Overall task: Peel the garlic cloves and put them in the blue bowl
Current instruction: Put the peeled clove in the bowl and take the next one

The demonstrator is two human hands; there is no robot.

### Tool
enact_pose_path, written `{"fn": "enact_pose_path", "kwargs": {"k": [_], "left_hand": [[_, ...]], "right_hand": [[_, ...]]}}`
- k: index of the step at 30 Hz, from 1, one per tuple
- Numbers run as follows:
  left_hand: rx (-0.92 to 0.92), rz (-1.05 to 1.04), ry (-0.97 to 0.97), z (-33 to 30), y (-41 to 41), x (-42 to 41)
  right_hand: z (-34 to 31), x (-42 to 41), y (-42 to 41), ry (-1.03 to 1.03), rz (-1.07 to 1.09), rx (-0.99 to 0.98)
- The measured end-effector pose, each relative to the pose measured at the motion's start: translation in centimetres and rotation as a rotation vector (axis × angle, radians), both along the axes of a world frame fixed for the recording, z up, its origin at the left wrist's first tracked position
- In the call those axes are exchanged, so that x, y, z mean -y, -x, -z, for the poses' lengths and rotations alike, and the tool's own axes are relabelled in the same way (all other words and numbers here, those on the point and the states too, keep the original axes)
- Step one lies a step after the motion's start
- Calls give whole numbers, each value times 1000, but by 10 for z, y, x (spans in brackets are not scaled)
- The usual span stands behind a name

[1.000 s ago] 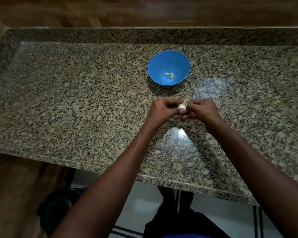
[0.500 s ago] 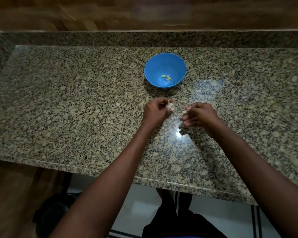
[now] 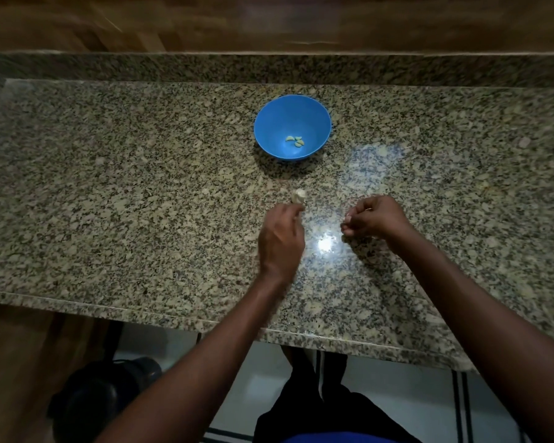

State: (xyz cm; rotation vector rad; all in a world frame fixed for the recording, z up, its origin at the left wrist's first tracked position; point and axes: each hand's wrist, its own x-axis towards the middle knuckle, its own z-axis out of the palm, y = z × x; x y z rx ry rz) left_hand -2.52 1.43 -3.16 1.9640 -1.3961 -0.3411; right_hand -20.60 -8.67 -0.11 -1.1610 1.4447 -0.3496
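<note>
- Garlic piece [image 3: 299,196] sits at the left hand's [image 3: 280,239] fingertips, near side of the blue bowl [image 3: 271,123]; whether it is pinched cannot be told.
- Peeled cloves [image 3: 295,141] lie in the bowl.
- Right hand [image 3: 373,217] is curled; contents unclear.
- Risk: a loose pinch drops the piece onto the speckled counter [image 3: 109,203].
- No writing legible.

One blue bowl [image 3: 292,126], three peeled cloves [image 3: 295,141] inside, one garlic piece [image 3: 298,196], two hands

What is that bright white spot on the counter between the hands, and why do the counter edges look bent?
Head view: the spot is glare from a lamp on the polished granite counter, between the left hand and right hand; the wide-angle lens bows the edges; the left hand is slightly motion-blurred.
</note>
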Motion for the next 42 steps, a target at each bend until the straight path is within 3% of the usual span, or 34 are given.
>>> {"fn": "enact_pose_path", "kwargs": {"k": [4, 9, 18, 23, 27, 32, 37, 42], "left_hand": [[121, 193, -1, 16, 29, -4], [227, 221, -42, 33, 27, 2], [311, 258, -60, 45, 23, 1], [327, 257, -88, 45, 24, 1], [318, 253, -106, 44, 25, 0], [308, 253, -102, 39, 26, -1], [306, 253, -115, 40, 24, -2], [308, 259, -115, 40, 24, -2]], "right_hand": [[3, 7, 1, 7, -75, -122], [0, 16, -5, -3, -128, -214], [0, 10, -1, 219, -372, -298], [-4, 17, 0, 34, -332, -221], [-9, 23, -8, -29, -320, -265], [-8, 17, -20, 196, -397, -466], [-6, 8, -21, 279, -406, -482], [-1, -16, -23, 496, -410, -536]]}}
